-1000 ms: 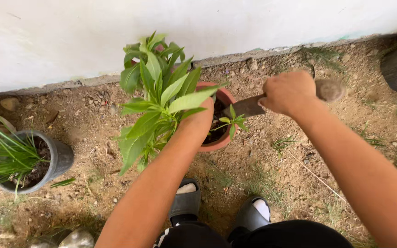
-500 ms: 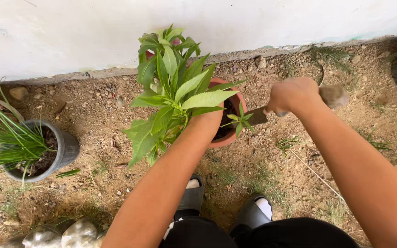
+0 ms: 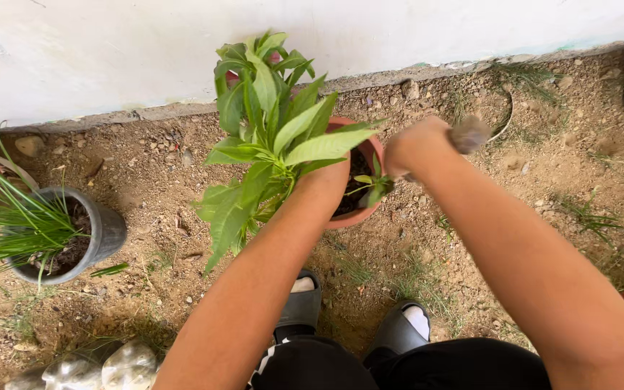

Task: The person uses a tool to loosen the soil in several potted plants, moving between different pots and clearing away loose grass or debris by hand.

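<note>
- Right hand (image 3: 417, 148) is closed in a fist around a tool handle (image 3: 469, 134); the handle's blurred end sticks out to its right, and the working end is hidden.
- Left hand (image 3: 326, 182) reaches into the foliage at the near rim of the terracotta pot (image 3: 370, 155), its fingers hidden by leaves, so its grip cannot be told.
- Just left of the right hand, the pot stands on bare soil (image 3: 543, 188), holding a leafy green plant (image 3: 269, 130).
- Beyond both hands runs a white wall (image 3: 110, 50).
- Far left of the left hand stands a grey pot (image 3: 106, 231) of grass-like leaves.
- Below the forearms, two dark sandals (image 3: 301, 307) show.
</note>
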